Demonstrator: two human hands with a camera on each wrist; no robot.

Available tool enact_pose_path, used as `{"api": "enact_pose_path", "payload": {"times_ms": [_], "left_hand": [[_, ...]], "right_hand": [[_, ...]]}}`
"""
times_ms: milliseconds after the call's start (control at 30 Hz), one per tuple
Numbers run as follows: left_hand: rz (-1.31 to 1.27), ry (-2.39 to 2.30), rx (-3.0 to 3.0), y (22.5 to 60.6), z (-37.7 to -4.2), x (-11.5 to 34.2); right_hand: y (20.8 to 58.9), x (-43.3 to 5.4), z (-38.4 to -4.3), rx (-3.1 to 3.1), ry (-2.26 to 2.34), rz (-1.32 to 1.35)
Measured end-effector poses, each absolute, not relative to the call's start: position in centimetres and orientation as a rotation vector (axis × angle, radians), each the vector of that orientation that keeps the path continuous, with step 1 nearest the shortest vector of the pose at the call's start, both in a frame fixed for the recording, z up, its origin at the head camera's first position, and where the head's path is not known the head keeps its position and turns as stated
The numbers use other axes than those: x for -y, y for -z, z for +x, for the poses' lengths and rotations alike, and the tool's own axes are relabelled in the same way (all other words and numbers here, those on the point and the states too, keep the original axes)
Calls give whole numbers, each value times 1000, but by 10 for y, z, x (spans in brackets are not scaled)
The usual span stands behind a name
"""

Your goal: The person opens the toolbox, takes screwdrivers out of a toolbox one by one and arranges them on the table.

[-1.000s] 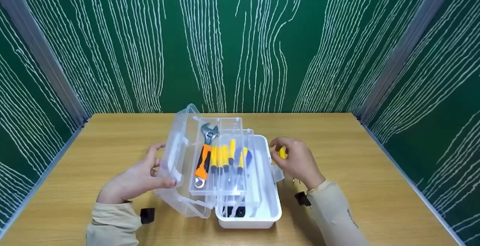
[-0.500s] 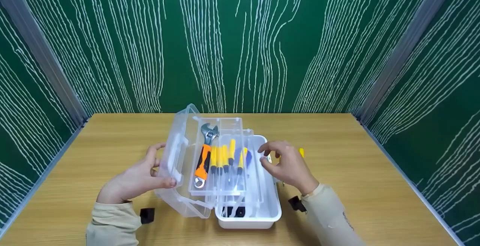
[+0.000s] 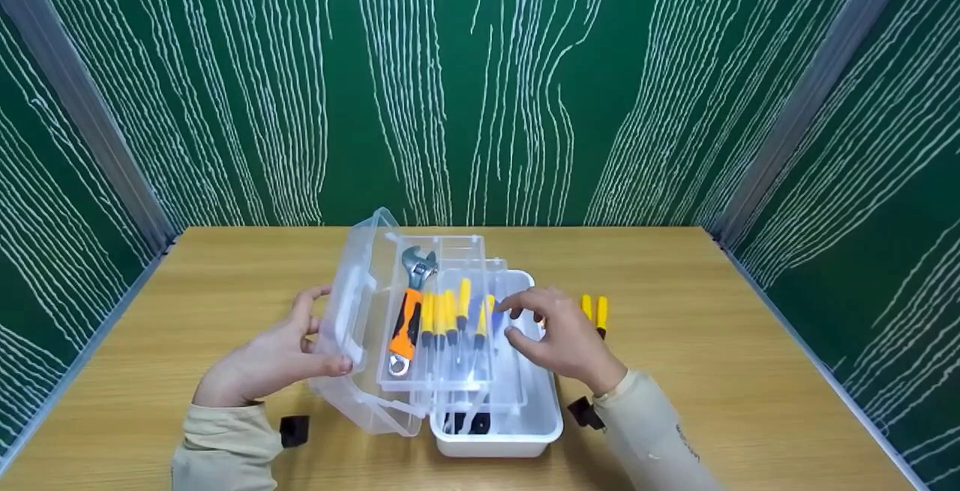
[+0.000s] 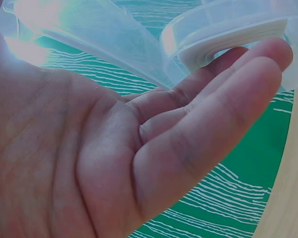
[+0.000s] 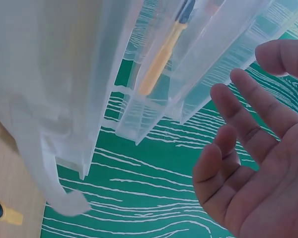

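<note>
A toolbox with a white base and a clear lid stands open on the table. My left hand grips the raised lid at its left side, thumb in front; in the left wrist view its fingers reach to the lid's handle. My right hand is over the base's right rim, fingers loosely bent, holding nothing. Its fingertips are close to the clear trays, which carry an orange-and-black adjustable wrench and several yellow-handled screwdrivers. In the right wrist view one screwdriver shows through a tray.
Two yellow-handled tools lie on the table behind my right hand. A black item sits in the base's near end. Green walls with white lines enclose the wooden table at the back and sides.
My right hand has moved left from beside the toolbox to over its rim, and its fingers have spread. The yellow-handled tools behind it have come into view. My left hand stays put.
</note>
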State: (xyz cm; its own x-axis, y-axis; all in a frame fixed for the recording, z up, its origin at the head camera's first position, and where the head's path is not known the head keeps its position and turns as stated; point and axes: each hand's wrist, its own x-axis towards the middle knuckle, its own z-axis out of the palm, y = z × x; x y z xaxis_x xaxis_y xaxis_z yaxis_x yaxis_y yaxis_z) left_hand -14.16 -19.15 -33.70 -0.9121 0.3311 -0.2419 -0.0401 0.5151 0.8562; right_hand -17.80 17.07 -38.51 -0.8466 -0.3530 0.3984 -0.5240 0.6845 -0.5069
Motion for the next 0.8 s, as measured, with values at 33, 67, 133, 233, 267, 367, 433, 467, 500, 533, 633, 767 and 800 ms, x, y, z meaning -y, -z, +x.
{"api": "enact_pose_path", "payload": {"times_ms": [33,67,133,233,267,367,433,467,500,533,633,767,800], "left_hand": [[236,-1360,-2384,337,-141,191],[236,-1358,-2385,337,-141,191],[237,-1347,-2395,337,-141,191],[242,-1332,-2411,336,-141,191],[248,-1335,-2411,336,-141,191],[257,-1348,-2404,336,-141,190],[256,-1351,-2400,335,-141,189],[254,-1351,-2399,335,-141,189],[250,-1344,-2403,335,-141,189],[246,-1338,-2406,335,-141,189],[235,-1321,-2415,335,-140,190],[230,-1311,-2421,335,-140,190],[230,-1308,-2424,335,-140,190]], "right_hand": [[385,-170,-178,2632,-915,705],[386,-170,-178,2636,-918,707],[387,-168,-177,2648,-929,703],[388,-167,-176,2666,-949,700],[389,-166,-176,2668,-953,701],[390,-165,-176,2678,-944,704],[390,-164,-176,2689,-937,703],[390,-164,-176,2696,-931,705],[391,-163,-176,2708,-923,704],[391,-162,-176,2720,-915,706],[390,-161,-176,2762,-888,717],[389,-160,-176,2821,-852,724],[389,-160,-176,2834,-841,728]]}}
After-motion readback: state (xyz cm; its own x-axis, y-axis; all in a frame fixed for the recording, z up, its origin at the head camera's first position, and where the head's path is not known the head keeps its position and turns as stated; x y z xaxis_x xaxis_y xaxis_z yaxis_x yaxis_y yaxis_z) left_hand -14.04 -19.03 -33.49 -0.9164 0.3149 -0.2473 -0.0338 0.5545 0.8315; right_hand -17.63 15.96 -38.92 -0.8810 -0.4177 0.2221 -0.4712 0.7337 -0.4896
